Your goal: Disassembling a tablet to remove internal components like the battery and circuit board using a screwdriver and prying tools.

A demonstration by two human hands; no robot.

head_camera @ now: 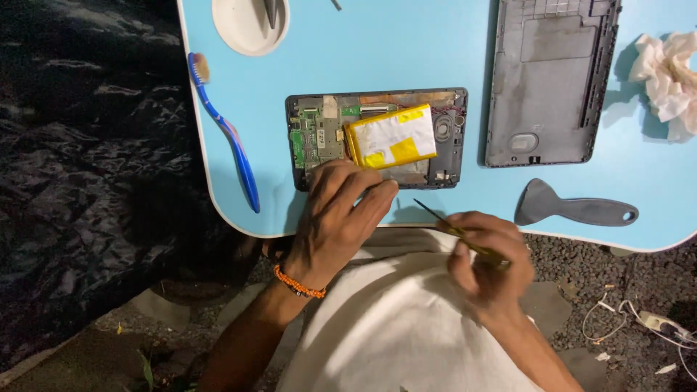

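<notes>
1. The light blue bench (435, 43) has a rounded near edge; below it lies gravel floor (639, 279).
2. The opened tablet (376, 138) lies at the middle of the bench, yellow battery (392, 136) on top.
3. The left hand (335, 218) rests fingers together on the tablet's near edge.
4. The right hand (488, 258) is pinched on a thin tool (435, 214).
5. A grey back cover (548, 80) lies to the right.

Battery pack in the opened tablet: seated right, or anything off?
The battery pack sits askew, tilted against the opened tablet frame, one end riding over the circuit board. Its white wrap carries patchy yellow tape. The left hand rests at the tablet's near edge.
</notes>
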